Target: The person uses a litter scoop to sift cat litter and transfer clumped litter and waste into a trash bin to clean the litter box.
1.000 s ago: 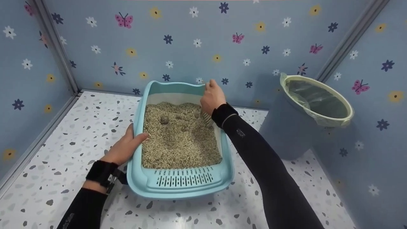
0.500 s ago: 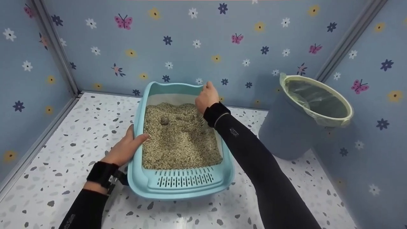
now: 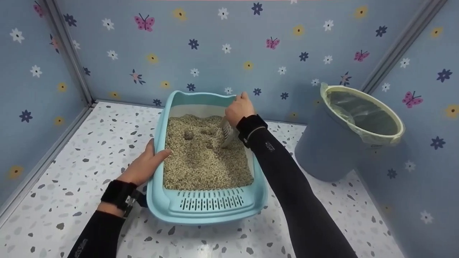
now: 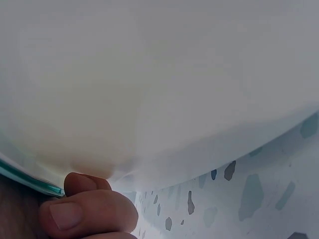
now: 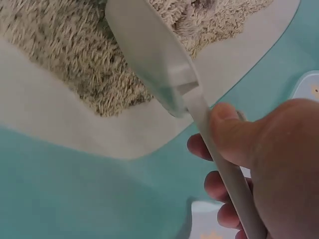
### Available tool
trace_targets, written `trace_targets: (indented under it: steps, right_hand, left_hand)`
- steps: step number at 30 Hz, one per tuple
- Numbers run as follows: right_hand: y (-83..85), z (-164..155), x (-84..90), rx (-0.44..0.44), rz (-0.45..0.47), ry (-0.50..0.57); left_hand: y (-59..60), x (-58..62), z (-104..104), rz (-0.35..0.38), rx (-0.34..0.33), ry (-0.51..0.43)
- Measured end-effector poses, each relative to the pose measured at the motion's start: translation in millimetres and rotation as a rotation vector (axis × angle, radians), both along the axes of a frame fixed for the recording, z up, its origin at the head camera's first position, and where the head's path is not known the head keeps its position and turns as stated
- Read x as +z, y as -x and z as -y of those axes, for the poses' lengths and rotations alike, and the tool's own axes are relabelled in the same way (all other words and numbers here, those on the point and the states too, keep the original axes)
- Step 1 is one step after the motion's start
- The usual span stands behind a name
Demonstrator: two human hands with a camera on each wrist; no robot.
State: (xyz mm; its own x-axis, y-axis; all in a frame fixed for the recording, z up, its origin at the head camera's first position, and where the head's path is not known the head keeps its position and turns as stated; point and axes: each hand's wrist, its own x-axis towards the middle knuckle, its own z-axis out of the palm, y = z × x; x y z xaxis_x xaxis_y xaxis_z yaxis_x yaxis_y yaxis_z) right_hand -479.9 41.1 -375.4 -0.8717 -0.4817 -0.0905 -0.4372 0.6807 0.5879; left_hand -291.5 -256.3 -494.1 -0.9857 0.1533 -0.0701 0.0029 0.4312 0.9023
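Note:
A light blue litter box (image 3: 156, 209) filled with tan pellet litter (image 3: 200, 168) sits in the middle of the head view. My left hand (image 3: 143, 166) grips its left side, thumb over the rim; in the left wrist view, curled fingers (image 4: 92, 211) show against the pale outside wall. With my right hand (image 3: 239, 110) I hold a pale litter scoop (image 3: 227, 133) by its handle, at the back right of the box. Its blade stands steeply with the lower edge in the litter. In the right wrist view, thumb and fingers wrap the scoop's handle (image 5: 227, 172).
One dark round clump (image 3: 188, 134) lies on the litter left of the scoop, with smaller lumps nearby. To the right stands a tall blue-grey bin (image 3: 319, 154) with a liner folded over its rim. Flowered wall panels (image 3: 208, 53) enclose the speckled floor (image 3: 107, 132).
The scoop's blade has moved left and nearer through the litter and now shows more of its face. My right hand has shifted slightly; the left hand keeps its grip on the box.

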Motion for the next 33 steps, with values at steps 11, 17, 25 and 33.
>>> trace_targets:
  steps: [11, 17, 25, 33]
  right_hand:
    - [-3.0, 4, -14.7, -0.001, 0.109, 0.242]
    - [-2.4, 6, -25.2, -0.044, 0.16, 0.343]
    - [1.2, 9, -38.6, -0.047, 0.163, 0.405]
    - [5.0, 15, -47.9, -0.033, 0.079, 0.351]
  left_hand:
    - [-1.0, 0.7, 0, 0.019, 0.006, 0.025]
    - [-0.9, -0.1, 1, 0.016, 0.01, 0.02]
    - [-1.9, -0.8, 3, 0.007, 0.008, 0.014]
    - [-1.6, -1.3, 1, 0.013, 0.013, 0.018]
